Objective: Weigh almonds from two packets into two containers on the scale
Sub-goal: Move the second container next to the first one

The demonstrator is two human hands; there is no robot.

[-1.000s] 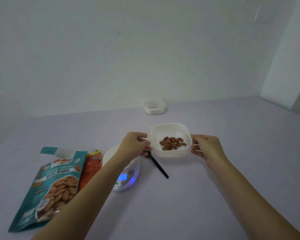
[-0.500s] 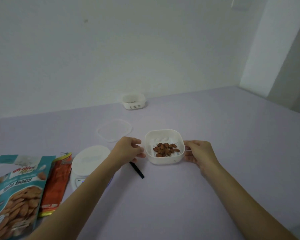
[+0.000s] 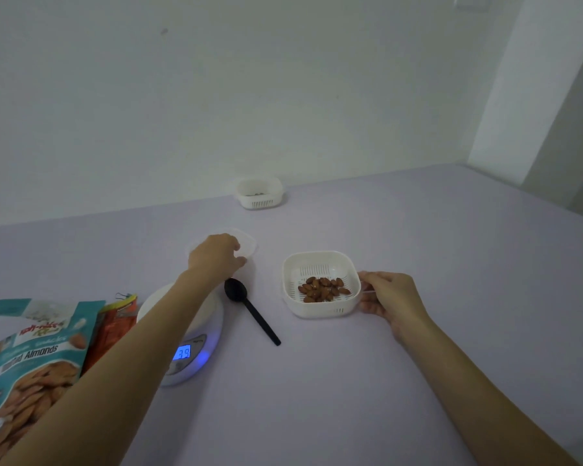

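Head view of the weighing set-up. A white slotted container [image 3: 317, 309] holding a small heap of almonds [image 3: 322, 290] is seen resting on the tabletop [image 3: 418, 364], off the scale [image 3: 196, 356], which lies at about eight o'clock from it with its display lit. The container's three o'clock wall is gripped by the right hand [image 3: 389, 297], fingers curled against the rim. The left hand [image 3: 216, 255] is laid over a translucent lid [image 3: 248, 245] with its fingers bent downward; whether the lid is actually pinched cannot be told. The governing relation is judged to be this: the container lies at about four o'clock from the lid, the left hand being much the nearer to the lid and the right hand steadying the target. A black spoon [image 3: 249, 307] is placed between them, its long axis running from eleven to five o'clock. A second container [image 3: 259, 195] stands well apart at eleven o'clock. A teal packet [image 3: 31, 364] and an orange packet [image 3: 115, 327] lie beside the scale at nine o'clock.
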